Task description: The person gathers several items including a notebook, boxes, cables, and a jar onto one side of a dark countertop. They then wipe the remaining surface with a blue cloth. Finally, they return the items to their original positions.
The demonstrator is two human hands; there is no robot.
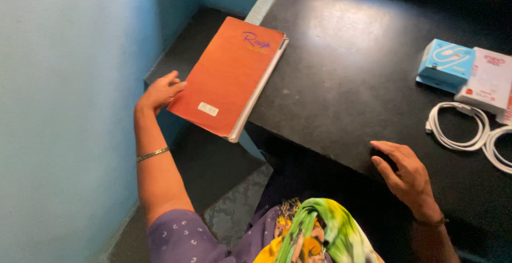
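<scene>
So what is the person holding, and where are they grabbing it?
The left hand holds the orange notebook by its lower left edge. The right hand holds nothing, resting on the black table.

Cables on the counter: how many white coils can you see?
2. One cable lies coiled below the blue box and white box. The second cable is beside it at the right edge, cut off by the frame; more may lie out of view.
</scene>
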